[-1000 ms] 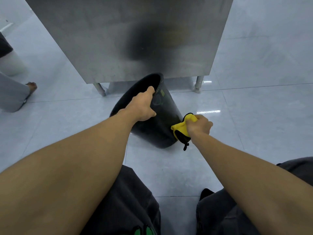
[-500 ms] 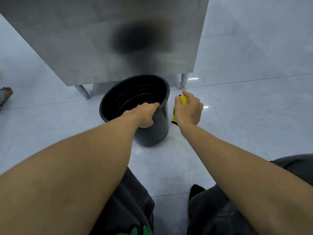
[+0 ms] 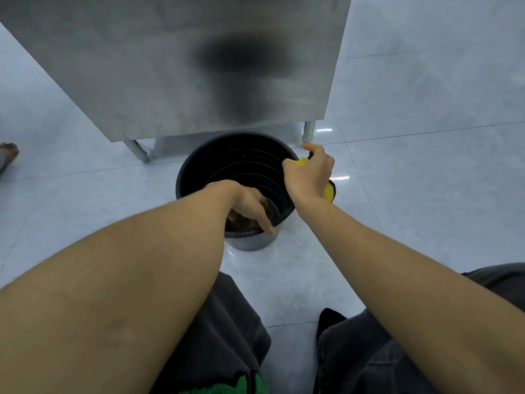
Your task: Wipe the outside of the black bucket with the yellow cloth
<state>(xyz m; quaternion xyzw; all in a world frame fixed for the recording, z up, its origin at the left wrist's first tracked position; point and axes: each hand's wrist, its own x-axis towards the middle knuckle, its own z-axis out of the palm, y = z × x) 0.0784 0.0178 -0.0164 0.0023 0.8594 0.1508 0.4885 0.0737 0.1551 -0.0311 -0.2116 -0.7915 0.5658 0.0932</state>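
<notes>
The black bucket (image 3: 235,163) stands upright on the pale tiled floor, its open mouth facing me, just in front of a steel cabinet. My left hand (image 3: 250,206) grips the near rim, fingers inside and thumb down the outer wall. My right hand (image 3: 311,172) is closed on the yellow cloth (image 3: 329,190) and presses it against the bucket's right outer side near the rim. Most of the cloth is hidden under the hand; only yellow edges show.
A stainless steel cabinet (image 3: 184,66) on short legs (image 3: 309,132) stands right behind the bucket. Another person's foot (image 3: 7,152) shows at the left edge. My knees in dark trousers (image 3: 369,359) fill the bottom of the view.
The bucket has gone from tilted away to upright. My right hand with the cloth has slid up the right side from near the base to the rim. My left hand shifted along the near rim.
</notes>
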